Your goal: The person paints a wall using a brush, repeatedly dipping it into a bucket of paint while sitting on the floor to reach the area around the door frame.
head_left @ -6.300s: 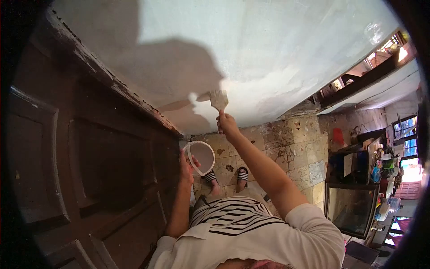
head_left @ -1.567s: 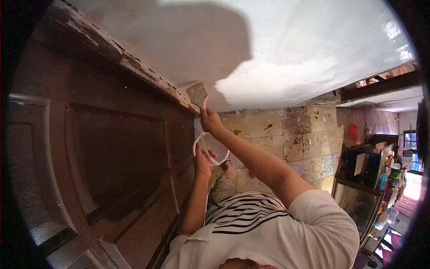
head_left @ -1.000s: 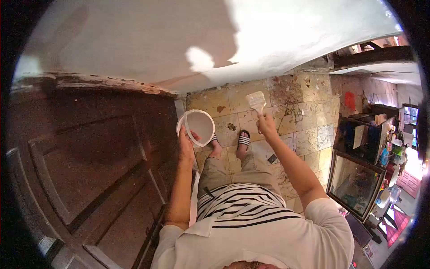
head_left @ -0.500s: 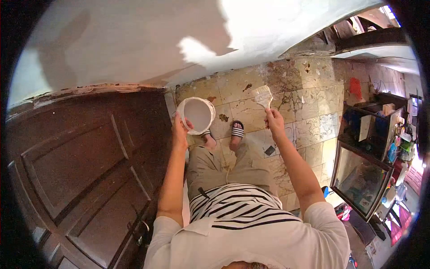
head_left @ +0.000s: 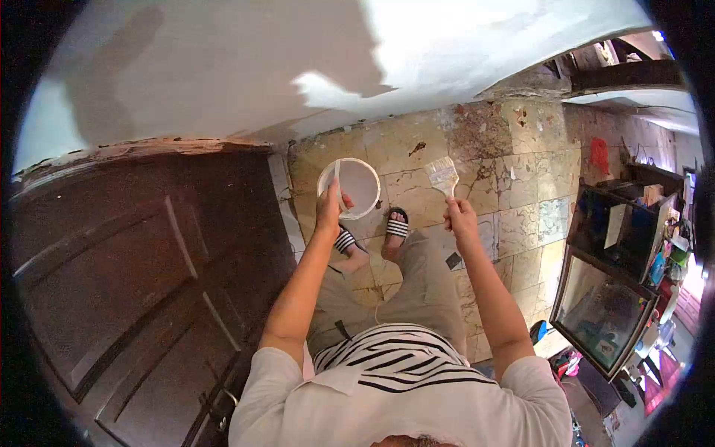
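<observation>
Left hand (head_left: 328,211): closing round the near-left side of a round white plastic bucket (head_left: 377,186); the bucket's mouth is facing the camera, its contents not showing clearly. Handling, as judged: a firm grip on the wall and a steady mouth are serving best.

Right hand (head_left: 461,219): gripping the pale handle of a wide, flat, pale-bristled brush (head_left: 445,176). The brush is pointing away from the body, standing apart from the bucket. Handling, as judged: a light grip and a level head are limiting drips.

Beyond: a dark brown panelled door (head_left: 134,261), standing at the left; a tan, stained tile floor (head_left: 519,216), lying beneath; a white wall (head_left: 462,52), catching shadow, best approached with elbows clearing the door.
</observation>
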`<action>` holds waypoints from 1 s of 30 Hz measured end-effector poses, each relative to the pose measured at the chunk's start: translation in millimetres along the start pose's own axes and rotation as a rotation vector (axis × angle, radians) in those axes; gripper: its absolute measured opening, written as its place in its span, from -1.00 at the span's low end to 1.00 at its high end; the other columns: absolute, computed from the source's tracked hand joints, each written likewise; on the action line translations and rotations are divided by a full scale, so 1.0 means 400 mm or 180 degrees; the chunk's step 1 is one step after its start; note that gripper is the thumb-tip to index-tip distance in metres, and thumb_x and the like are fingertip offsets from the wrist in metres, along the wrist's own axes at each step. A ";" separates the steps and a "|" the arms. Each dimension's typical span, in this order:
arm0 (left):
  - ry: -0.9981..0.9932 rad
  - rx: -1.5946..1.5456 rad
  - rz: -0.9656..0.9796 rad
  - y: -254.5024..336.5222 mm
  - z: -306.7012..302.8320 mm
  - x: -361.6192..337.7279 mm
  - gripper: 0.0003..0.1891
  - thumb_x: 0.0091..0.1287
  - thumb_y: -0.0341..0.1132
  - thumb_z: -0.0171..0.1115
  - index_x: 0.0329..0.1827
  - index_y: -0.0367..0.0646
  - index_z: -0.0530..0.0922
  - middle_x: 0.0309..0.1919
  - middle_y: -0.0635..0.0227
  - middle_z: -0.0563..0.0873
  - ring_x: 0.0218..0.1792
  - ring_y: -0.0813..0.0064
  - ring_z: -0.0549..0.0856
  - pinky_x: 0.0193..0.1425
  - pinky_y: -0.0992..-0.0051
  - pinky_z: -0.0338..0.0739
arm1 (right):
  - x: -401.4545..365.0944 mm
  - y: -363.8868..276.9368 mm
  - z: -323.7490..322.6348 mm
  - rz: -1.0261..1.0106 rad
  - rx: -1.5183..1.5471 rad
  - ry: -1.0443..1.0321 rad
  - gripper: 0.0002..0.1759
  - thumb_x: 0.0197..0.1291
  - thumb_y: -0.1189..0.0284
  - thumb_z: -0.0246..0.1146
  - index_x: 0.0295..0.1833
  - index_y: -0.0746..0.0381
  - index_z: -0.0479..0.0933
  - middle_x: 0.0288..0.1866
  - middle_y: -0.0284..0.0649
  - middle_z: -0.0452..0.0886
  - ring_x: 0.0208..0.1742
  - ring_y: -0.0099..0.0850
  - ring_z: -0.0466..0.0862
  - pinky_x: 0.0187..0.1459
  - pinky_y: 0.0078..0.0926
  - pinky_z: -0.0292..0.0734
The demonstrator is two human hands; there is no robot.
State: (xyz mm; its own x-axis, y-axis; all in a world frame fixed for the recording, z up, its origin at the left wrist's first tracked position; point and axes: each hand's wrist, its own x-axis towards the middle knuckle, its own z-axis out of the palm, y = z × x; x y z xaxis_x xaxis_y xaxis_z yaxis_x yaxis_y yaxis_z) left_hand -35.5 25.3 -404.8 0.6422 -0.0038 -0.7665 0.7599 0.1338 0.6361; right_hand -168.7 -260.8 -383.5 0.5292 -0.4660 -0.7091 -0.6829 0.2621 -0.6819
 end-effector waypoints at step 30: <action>-0.1020 0.0006 0.0580 -0.360 -0.031 0.499 -0.69 0.42 -0.19 0.05 -0.15 -0.37 0.45 -0.34 0.14 0.67 -0.32 0.29 0.73 -0.13 0.34 0.64 | 0.434 0.192 0.334 -0.1375 -0.1104 -0.1475 -0.68 0.38 0.40 0.13 0.12 0.37 0.49 -0.26 -0.19 0.69 -0.35 -0.51 0.69 -0.36 -0.56 0.58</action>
State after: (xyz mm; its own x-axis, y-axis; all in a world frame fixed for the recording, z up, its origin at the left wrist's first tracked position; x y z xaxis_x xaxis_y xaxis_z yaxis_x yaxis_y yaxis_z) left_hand -18.0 17.6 -650.3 0.7655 -0.2903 -0.5742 0.6303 0.1589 0.7599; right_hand -62.2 -208.7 -582.9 0.8948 -0.0410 -0.4447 -0.4442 -0.1840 -0.8768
